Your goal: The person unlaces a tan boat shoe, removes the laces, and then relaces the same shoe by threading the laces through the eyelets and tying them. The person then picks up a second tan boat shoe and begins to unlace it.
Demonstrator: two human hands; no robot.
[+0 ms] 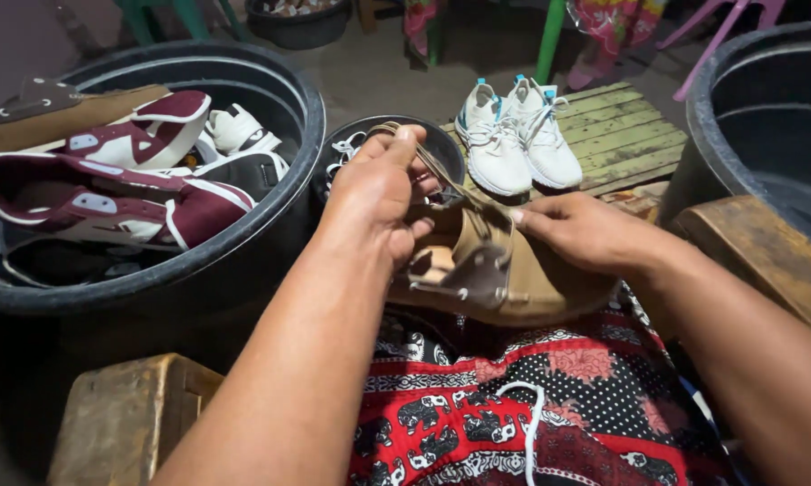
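Big black tub (270,81) at left, maroon-white sneakers (108,211) inside. White sneaker pair (513,135) on wooden pallet (621,126), left edge. Tan shoe (513,270) on lap. Left hand (378,193) pinches tan lace (446,175), right hand (585,234) clamps shoe. Risk: lace snags in eyelet, shoe slides off lap.

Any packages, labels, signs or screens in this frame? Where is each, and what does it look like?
None in view: no package, sign or screen.
Only small pale patches on the maroon-and-white shoes in the black tub, too small to judge.
Left hand and right hand hold a plain tan shoe.
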